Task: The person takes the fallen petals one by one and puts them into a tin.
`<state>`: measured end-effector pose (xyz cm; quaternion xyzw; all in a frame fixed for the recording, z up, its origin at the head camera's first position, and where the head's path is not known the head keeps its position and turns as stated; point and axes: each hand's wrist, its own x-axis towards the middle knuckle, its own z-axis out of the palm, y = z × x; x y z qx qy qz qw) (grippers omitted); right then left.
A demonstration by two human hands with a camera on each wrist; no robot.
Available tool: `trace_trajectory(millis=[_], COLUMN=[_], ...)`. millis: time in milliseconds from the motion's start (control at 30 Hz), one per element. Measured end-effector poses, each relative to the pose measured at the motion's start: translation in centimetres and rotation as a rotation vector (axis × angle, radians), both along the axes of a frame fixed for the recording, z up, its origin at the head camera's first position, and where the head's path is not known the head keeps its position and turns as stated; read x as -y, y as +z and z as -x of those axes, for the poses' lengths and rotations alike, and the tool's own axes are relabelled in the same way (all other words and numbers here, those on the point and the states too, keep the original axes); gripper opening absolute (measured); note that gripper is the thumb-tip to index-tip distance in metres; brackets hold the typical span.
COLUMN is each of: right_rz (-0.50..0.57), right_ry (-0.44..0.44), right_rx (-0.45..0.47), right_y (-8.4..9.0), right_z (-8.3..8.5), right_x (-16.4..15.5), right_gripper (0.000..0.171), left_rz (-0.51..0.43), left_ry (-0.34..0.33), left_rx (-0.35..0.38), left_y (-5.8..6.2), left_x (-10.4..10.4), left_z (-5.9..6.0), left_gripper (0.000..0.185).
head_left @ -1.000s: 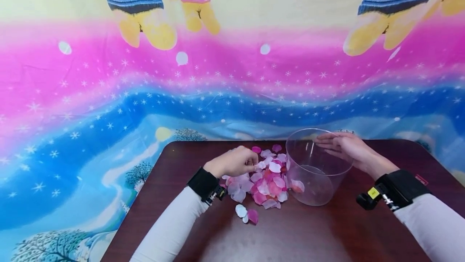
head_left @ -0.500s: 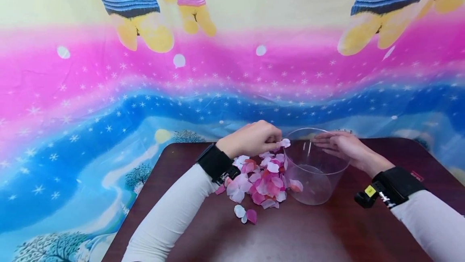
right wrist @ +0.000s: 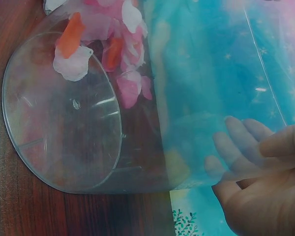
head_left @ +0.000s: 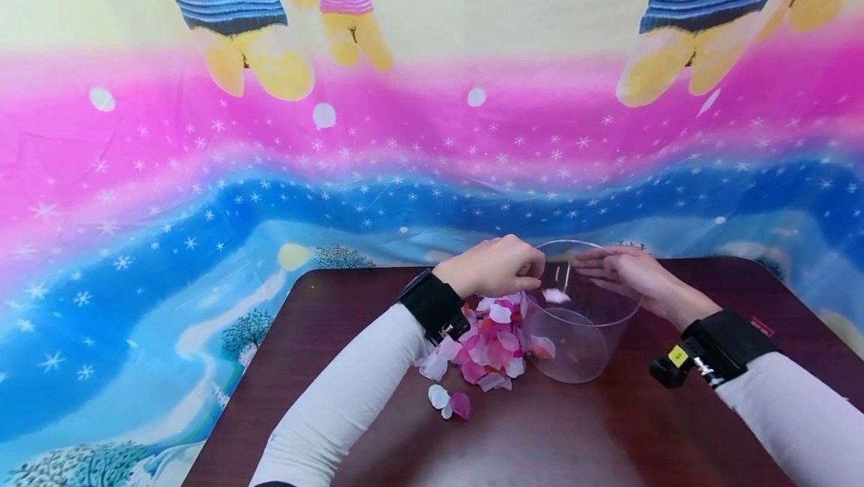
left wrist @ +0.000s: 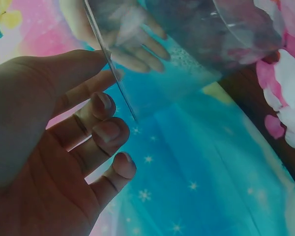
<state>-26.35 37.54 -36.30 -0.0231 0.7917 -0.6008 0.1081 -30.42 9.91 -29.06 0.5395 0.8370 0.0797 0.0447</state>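
Note:
A clear round container [head_left: 597, 322] stands on a dark wooden table [head_left: 574, 434]. My left hand [head_left: 502, 266] hovers at its left rim with fingers loosely curled and nothing in them, as the left wrist view shows [left wrist: 88, 142]. A pale pink petal [head_left: 556, 296] is in mid-air inside the container. My right hand [head_left: 617, 269] holds the far right rim, with the wall [right wrist: 187, 123] between thumb and fingers [right wrist: 236, 142]. A pile of pink, white and red petals [head_left: 486, 341] lies against the container's left side.
Two loose petals [head_left: 445, 399] lie nearer to me than the pile. A bright cartoon cloth [head_left: 270, 172] hangs behind the table's far edge. Black wrist bands sit on both white sleeves.
My left hand picked a petal from the pile, lifted it right to the container's rim and let it go; the petal now drops inside. The right hand stayed on the rim.

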Motion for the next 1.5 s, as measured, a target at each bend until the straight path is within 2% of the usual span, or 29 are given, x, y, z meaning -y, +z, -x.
trace_trajectory(millis=[167, 367, 467, 633, 800, 933, 1067, 1167, 1300, 1367, 1500], right_rz=[0.004, 0.006, 0.004, -0.053, -0.106, -0.136, -0.155, -0.161, -0.161, -0.163, -0.161], right_ry=[0.009, 0.028, 0.038, 0.066, 0.085, 0.1, 0.103, 0.11, 0.129, 0.126, 0.106], right_rx=[-0.011, -0.023, -0.022, -0.021, -0.023, -0.013, -0.007, -0.006, -0.008, -0.01, -0.011], right_y=[0.0, 0.0, 0.0, -0.1, 0.1, 0.3, 0.6, 0.7, 0.7, 0.7, 0.6], right_z=[0.0, 0.0, 0.0, 0.2, 0.4, 0.6, 0.4, 0.3, 0.1, -0.1, -0.3], right_x=[0.2, 0.1, -0.1, -0.5, -0.6, -0.7, -1.1, -1.5, -1.9, -2.3, -2.8], right_gripper=[0.056, 0.055, 0.055, 0.055, 0.059, 0.06, 0.058, 0.056, 0.054, 0.053, 0.053], left_rz=[-0.02, -0.034, -0.004, 0.045, 0.069, 0.078, 0.071, 0.067, 0.084, 0.096, 0.096], left_ry=[0.015, 0.046, 0.066, 0.109, 0.154, 0.16, 0.128, 0.108, 0.123, 0.134, 0.134], left_rx=[-0.001, 0.014, 0.026, 0.055, 0.073, 0.089, 0.101, 0.083, 0.051, 0.018, -0.043], left_y=[0.0, 0.0, -0.9, -3.1, -5.2, -6.8, -8.1, -8.9, -9.6, -9.8, -10.2], left_x=[1.9, 5.3, 7.0, 9.5, 11.0, 10.8, 9.2, 7.9, 6.8, 6.3, 5.6], left_z=[0.5, 1.0, 1.3, 1.6, 1.7, 1.4, 0.6, 0.1, -0.4, -0.6, -0.8], left_gripper=[0.017, 0.014, 0.012, 0.01, 0.013, 0.025, 0.036, 0.042, 0.047, 0.044, 0.018])
